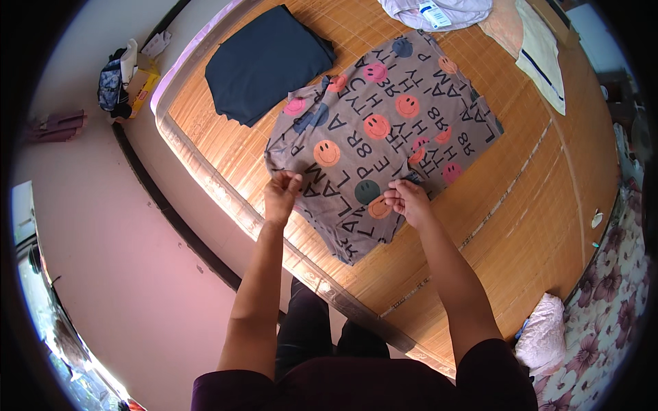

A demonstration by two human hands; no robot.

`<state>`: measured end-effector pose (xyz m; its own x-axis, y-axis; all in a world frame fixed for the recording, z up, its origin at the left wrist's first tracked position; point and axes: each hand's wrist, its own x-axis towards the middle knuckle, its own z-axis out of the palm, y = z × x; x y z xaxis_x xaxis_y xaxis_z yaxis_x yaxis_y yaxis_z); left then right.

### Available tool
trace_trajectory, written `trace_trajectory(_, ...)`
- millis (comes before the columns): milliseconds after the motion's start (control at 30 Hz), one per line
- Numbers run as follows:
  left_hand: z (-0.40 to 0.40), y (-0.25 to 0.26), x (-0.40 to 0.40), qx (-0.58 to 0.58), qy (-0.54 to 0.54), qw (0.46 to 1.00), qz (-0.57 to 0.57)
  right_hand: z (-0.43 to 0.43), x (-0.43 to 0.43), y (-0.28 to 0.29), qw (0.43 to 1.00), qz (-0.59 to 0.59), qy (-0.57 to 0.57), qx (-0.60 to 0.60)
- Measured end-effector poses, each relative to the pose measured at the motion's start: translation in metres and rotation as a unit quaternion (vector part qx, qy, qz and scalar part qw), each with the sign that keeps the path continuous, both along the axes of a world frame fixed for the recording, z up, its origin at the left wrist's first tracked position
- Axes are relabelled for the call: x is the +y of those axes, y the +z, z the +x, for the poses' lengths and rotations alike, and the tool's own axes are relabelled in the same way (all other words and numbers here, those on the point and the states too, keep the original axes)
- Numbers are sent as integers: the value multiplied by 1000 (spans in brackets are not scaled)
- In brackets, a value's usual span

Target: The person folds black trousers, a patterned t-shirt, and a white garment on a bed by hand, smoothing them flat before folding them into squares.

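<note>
A grey-brown printed garment (354, 138), apparently a shirt, lies spread in front of me, covered with coloured smiley faces and black lettering. At its left edge, my left hand (281, 198) pinches the fabric between thumb and fingers. Further right, my right hand (408, 200) has its fingertips pinched together on the cloth beside a sleeve-like opening. The part nearest me hangs in a slanted flap below both hands. Beyond the garment's left side lies a dark navy folded cloth (270, 64), close to its upper edge.
Beneath everything is a bamboo mat (493, 262) with a patterned fabric border. A pale garment with a tag (434, 13) and a cream cloth with a dark stripe (540, 61) lie at the far side. Crumpled pink cloth (542, 334) sits near a floral fabric (601, 329) on the right.
</note>
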<state>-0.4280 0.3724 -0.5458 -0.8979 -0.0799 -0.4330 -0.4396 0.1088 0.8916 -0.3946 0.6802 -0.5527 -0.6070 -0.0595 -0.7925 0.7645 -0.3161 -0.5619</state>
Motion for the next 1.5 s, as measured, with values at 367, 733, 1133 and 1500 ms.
trace_trajectory(367, -161, -8, -13, 53, -88, 929, -356, -317, 100, 2, 791, 525, 175, 259)
trace_trajectory(733, -154, 4, -20, 28, 84, 987, 132, -405, 96, -23, 699, 668, 212, 146)
trace_trajectory(1133, -159, 9, -17, 106, 165, 968, 158, -390, 169, 7, 912, 303, 99, 259)
trace_trajectory(1500, -167, 4, -26, 94, 163, 970, 155, -414, 178, -24, 814, 429, 242, 308)
